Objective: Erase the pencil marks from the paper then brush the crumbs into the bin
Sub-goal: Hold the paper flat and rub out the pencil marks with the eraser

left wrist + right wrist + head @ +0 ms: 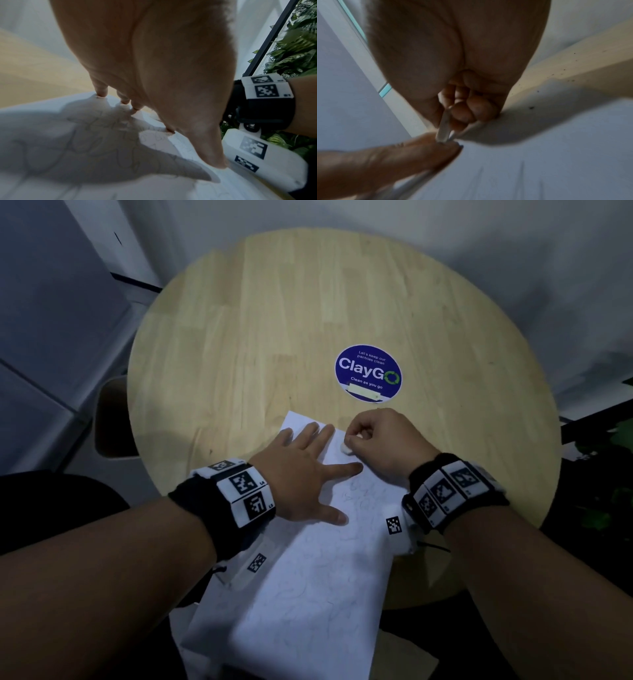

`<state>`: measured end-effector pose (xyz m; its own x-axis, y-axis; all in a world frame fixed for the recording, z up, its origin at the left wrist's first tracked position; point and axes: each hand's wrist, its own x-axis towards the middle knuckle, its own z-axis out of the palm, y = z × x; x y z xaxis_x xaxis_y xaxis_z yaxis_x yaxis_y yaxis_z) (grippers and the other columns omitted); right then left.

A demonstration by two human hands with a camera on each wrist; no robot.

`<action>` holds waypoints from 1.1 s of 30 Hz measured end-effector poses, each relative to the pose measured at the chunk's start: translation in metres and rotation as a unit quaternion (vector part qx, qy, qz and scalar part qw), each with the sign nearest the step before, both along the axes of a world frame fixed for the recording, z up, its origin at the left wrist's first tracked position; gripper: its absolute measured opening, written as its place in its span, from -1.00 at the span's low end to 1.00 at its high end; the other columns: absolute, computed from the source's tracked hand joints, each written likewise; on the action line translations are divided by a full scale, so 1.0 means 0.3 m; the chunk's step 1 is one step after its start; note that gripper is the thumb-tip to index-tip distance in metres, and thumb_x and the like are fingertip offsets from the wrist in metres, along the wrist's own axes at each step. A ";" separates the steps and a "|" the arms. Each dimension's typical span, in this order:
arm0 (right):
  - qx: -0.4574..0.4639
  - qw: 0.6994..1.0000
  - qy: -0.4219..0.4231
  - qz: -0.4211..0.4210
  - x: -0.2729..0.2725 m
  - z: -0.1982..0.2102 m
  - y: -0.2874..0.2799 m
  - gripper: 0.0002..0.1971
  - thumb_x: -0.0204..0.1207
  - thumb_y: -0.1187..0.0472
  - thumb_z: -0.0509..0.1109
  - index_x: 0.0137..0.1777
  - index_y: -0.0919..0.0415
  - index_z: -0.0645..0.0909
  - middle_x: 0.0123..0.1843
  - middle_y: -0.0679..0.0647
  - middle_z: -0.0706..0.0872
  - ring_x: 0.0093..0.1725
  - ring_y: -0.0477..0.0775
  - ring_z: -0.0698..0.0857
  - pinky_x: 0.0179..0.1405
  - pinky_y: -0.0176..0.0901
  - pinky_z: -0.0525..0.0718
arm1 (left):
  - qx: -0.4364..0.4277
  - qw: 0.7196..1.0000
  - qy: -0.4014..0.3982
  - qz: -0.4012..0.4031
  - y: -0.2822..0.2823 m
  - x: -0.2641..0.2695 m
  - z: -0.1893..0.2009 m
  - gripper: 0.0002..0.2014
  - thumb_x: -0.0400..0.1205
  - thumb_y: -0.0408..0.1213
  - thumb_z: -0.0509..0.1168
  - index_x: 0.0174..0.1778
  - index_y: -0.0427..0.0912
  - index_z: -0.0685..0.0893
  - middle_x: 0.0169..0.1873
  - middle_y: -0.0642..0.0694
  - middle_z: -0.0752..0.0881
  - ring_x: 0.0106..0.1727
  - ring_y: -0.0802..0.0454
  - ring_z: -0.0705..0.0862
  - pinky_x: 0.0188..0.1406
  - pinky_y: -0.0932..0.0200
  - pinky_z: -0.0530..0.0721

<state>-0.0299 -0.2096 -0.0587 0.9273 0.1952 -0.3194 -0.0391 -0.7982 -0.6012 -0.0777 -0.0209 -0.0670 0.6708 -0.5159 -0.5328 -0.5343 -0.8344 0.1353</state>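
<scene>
Pinning paper [308,594] flat with left hand [301,474]; right hand [383,440] pinching white eraser [346,449] at far edge; hard rubbing there could crumple or rip it.

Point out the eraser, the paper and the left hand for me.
eraser [346,449]: head view, its white tip showing under the right hand's fingers.
paper [308,604]: head view, bare middle with pencil scribbles.
left hand [301,474]: head view, back of the hand.

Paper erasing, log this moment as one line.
left hand flat on paper | right hand pinches eraser at far edge | pencil marks remain
</scene>
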 end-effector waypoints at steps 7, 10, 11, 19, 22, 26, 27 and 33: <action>0.002 0.999 -0.037 -0.020 -0.001 0.000 0.027 -0.82 0.62 0.23 0.50 -0.19 0.01 0.82 -0.36 -0.07 0.74 -0.33 -0.12 0.64 -0.27 -0.17 0.64 | 0.000 1.000 0.006 0.002 -0.002 -0.001 0.011 -0.06 0.53 0.70 0.02 0.75 0.55 -0.28 0.80 -0.22 -0.46 0.82 -0.25 -0.44 0.80 -0.40 -0.18; 0.001 0.999 0.024 0.027 -0.004 0.013 0.033 -0.83 0.64 0.22 0.51 -0.18 0.00 0.83 -0.42 -0.20 0.73 -0.36 -0.24 0.67 -0.35 -0.40 0.54 | 0.003 1.000 0.011 0.001 -0.001 -0.001 0.015 -0.04 0.52 0.71 0.03 0.75 0.56 -0.30 0.79 -0.20 -0.48 0.82 -0.24 -0.45 0.80 -0.40 -0.18; -0.002 0.999 0.021 0.026 -0.001 0.013 0.035 -0.84 0.65 0.21 0.52 -0.16 0.01 0.83 -0.42 -0.19 0.73 -0.35 -0.23 0.68 -0.35 -0.40 0.53 | 0.003 1.000 0.010 0.000 -0.001 -0.002 0.016 -0.03 0.52 0.71 0.03 0.75 0.56 -0.30 0.79 -0.20 -0.48 0.82 -0.25 -0.45 0.80 -0.40 -0.18; -0.033 0.998 0.022 0.041 0.013 0.027 0.036 -0.84 0.67 0.19 0.52 -0.16 0.01 0.82 -0.40 -0.21 0.71 -0.36 -0.27 0.67 -0.41 -0.44 0.46 | 0.006 1.000 0.008 -0.005 0.002 -0.006 0.015 -0.03 0.50 0.72 0.04 0.74 0.57 -0.30 0.79 -0.20 -0.49 0.82 -0.24 -0.45 0.80 -0.40 -0.18; -0.023 0.999 -0.039 -0.010 0.011 0.014 0.038 -0.86 0.68 0.20 0.50 -0.11 0.06 0.84 -0.33 -0.13 0.69 -0.32 -0.16 0.62 -0.34 -0.30 0.47 | 0.004 1.000 0.004 -0.008 0.002 -0.006 0.016 -0.03 0.50 0.72 0.04 0.74 0.57 -0.30 0.80 -0.22 -0.47 0.82 -0.25 -0.44 0.80 -0.40 -0.17; -0.025 0.998 0.033 0.037 0.008 0.020 0.016 -0.83 0.64 0.23 0.52 -0.18 0.05 0.83 -0.40 -0.14 0.77 -0.37 -0.21 0.70 -0.28 -0.28 0.55 | 0.004 1.000 0.011 -0.007 0.004 -0.006 0.011 -0.02 0.49 0.73 0.04 0.74 0.58 -0.30 0.79 -0.21 -0.47 0.82 -0.24 -0.45 0.80 -0.41 -0.18; -0.015 0.998 0.054 0.031 0.012 0.022 0.003 -0.82 0.64 0.25 0.51 -0.20 0.07 0.83 -0.41 -0.18 0.79 -0.41 -0.24 0.71 -0.26 -0.26 0.60 | 0.004 1.000 0.013 -0.007 0.005 -0.007 0.011 -0.02 0.49 0.73 0.05 0.74 0.58 -0.30 0.79 -0.21 -0.48 0.82 -0.24 -0.46 0.80 -0.40 -0.18; 0.088 0.991 0.015 -0.104 0.015 -0.026 -0.061 -0.84 0.63 0.23 0.54 -0.21 0.12 0.80 -0.40 -0.01 0.78 -0.43 -0.08 0.70 -0.27 -0.05 0.66 | -0.005 1.000 0.014 -0.003 0.004 -0.009 0.013 -0.02 0.49 0.72 0.06 0.74 0.59 -0.29 0.80 -0.22 -0.46 0.82 -0.24 -0.45 0.80 -0.40 -0.17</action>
<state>-0.0255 -0.2278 -0.0666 0.9437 0.0565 -0.3259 -0.2117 -0.6537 -0.7265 -0.0803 -0.0196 -0.0630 0.6533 -0.5242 -0.5463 -0.5346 -0.8303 0.1575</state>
